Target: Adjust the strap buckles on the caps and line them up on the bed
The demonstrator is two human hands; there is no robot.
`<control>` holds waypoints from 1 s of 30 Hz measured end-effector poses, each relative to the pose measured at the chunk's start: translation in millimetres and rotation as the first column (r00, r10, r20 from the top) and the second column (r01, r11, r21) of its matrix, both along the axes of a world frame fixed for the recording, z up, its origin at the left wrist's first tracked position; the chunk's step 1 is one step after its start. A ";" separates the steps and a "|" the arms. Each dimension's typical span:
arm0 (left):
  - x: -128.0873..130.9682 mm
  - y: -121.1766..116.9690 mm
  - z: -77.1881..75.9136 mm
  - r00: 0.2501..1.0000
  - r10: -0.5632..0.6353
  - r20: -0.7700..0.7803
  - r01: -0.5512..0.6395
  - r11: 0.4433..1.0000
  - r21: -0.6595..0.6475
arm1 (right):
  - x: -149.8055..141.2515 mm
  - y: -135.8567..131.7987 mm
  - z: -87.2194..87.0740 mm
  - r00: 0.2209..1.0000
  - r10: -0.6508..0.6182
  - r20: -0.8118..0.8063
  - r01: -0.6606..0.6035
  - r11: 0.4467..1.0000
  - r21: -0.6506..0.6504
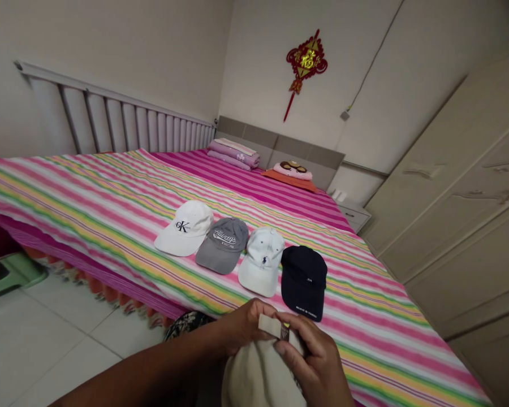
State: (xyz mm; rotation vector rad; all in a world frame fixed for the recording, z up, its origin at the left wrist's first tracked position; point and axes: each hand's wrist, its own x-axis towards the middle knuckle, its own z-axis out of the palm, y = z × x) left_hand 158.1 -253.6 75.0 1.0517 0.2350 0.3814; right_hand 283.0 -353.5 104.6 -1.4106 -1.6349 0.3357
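Both my hands hold a cream cap [254, 376] low in the frame, near the front edge of the bed. My left hand [244, 325] grips its top edge and my right hand [316, 359] pinches a small paper tag [274, 326] attached to it. On the striped bed cover [110, 198] beyond lie several caps in a row: a white cap [186, 227] with black letters, a grey cap [224, 243], a white cap with a small logo [261, 260] and a dark navy cap [304, 280].
Folded purple bedding [235, 154] and an orange and pink pillow [292, 174] lie by the headboard. A cream wardrobe [458, 215] stands to the right. A red knot ornament [305, 62] hangs on the wall. A green stool [8, 274] sits on the tiled floor at left.
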 end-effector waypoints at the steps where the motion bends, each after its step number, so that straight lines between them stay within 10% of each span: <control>1: 0.9 -0.3 -2.2 0.999 0.030 -0.019 -0.029 0.998 0.050 | -0.6 0.8 -0.7 0.997 0.010 -0.073 -0.014 0.999 -0.044; 7: -4.8 3.0 -4.1 0.993 0.104 -0.056 -0.104 0.995 0.003 | -6.0 0.3 -3.2 0.834 0.042 -0.550 -0.184 0.961 -0.206; 14: -26.8 18.7 5.5 0.968 0.238 0.073 -0.218 0.952 -0.215 | 12.7 9.0 -8.5 0.479 -0.207 -0.853 0.067 0.978 -0.199; 18: -21.0 16.4 -4.1 0.974 0.213 0.072 -0.188 0.947 -0.261 | 10.3 17.6 -21.2 0.606 -0.070 -0.792 -0.132 0.973 -0.188; 22: -19.9 17.0 -12.7 0.974 0.194 0.114 -0.160 0.954 -0.255 | -4.6 18.6 -30.6 0.674 0.023 -0.738 -0.420 0.834 -0.358; 30: -27.9 19.1 -9.2 0.979 0.194 0.063 -0.174 0.956 -0.237 | -5.6 14.5 -10.1 0.808 0.086 -0.582 -0.382 0.829 -0.408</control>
